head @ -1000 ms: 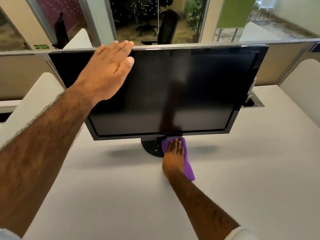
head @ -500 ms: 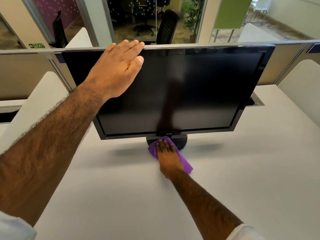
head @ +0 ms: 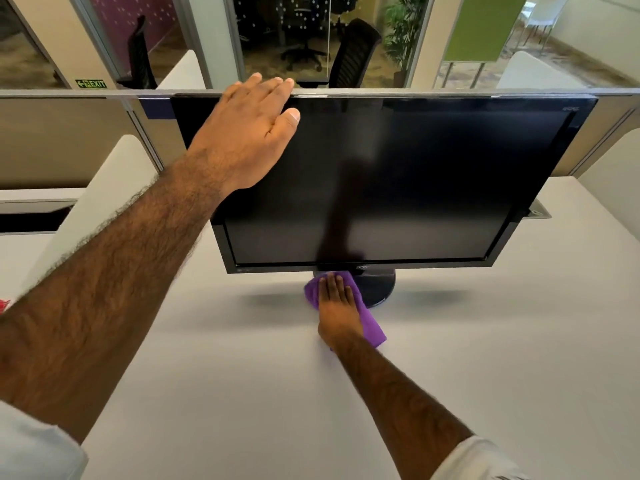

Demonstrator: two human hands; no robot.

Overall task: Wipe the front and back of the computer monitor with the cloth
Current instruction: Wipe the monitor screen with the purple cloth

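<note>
A black computer monitor [head: 415, 174] stands on a round black base [head: 379, 289] on the white desk, its dark screen facing me. My left hand [head: 249, 133] lies flat over the monitor's upper left corner, fingers reaching past the top edge. A purple cloth [head: 370, 323] lies on the desk and over the left part of the base. My right hand [head: 337, 310] presses flat on the cloth, fingertips just under the screen's bottom bezel. The monitor's back is hidden.
The white desk [head: 485, 358] stretches wide on all sides of the base. A low partition wall [head: 69, 140] with a metal rail runs behind the monitor. A cable slot [head: 538, 213] opens at the desk's back right. White side dividers [head: 97, 202] flank the desk.
The monitor has turned or slid so its base shows to the right of my right hand. My right hand and cloth stay at the base; my left hand stays on the top left corner.
</note>
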